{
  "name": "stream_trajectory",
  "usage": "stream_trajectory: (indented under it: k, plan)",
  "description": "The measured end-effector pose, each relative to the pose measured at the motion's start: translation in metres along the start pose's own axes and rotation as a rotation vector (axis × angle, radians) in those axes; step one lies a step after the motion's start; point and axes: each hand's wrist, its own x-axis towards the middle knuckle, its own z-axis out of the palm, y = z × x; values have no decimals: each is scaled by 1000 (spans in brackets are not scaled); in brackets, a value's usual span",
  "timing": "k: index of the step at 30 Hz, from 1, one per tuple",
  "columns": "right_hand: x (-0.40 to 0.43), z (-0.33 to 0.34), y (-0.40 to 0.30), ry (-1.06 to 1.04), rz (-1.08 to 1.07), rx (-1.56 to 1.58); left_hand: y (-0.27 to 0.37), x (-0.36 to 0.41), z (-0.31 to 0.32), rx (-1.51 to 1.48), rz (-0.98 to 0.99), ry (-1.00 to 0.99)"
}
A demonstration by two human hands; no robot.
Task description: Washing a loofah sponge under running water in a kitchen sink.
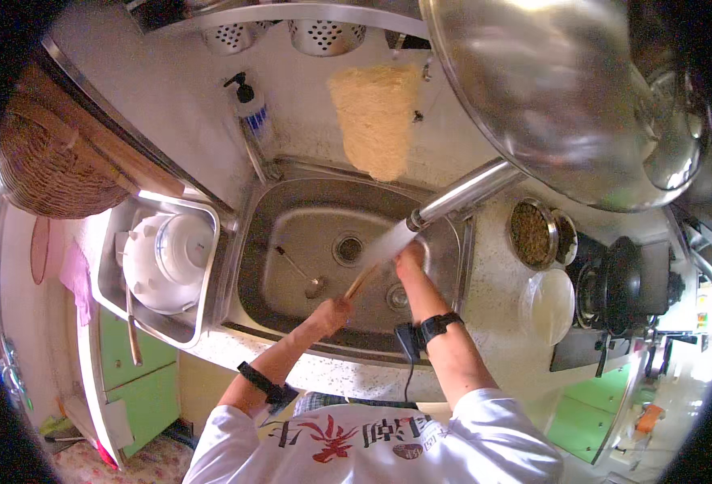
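My left hand [331, 316] grips a slim wooden-looking stick [363, 281], possibly chopsticks, over a stainless steel sink [283, 224]. The stick slants up to the right towards a stream of water [386, 245] running from a metal faucet [465, 190]. Just below the faucet's mouth is my right hand [411, 259], close beside the stream. Its fingers are blurred and partly hidden, so whether it holds anything is unclear. A small long-handled ladle [298, 268] lies on the sink floor, left of a round drain [349, 250].
Left of the sink, a metal basin [103, 266] holds white bowl-like ware [165, 260]. A large metal lid [549, 103] overhangs at upper right. A loofah [377, 121] hangs by a pump bottle [250, 106]. Filled bowls [532, 233] and a black pan [622, 287] stand right.
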Motion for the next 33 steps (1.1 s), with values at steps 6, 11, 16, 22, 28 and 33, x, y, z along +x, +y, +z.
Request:
stream_trajectory:
  k: [6,11,16,22,28,33]
  plan:
    - [-53,13,17,-84,39,-506,3,20,-5,-701,-307,45]
    - [-72,46,-7,-439,165,454,11,1,-26,-858,-425,179]
    - [-59,73,-32,-453,331,602,34,9,-28,-932,-403,164]
    - [-119,91,-33,-333,322,295,38,-4,-39,-888,-361,335]
    - [-144,79,-45,-306,113,-224,120,-15,-78,-1023,53,607]
    - [-160,64,-60,-398,220,-117,197,11,-143,-668,487,950]
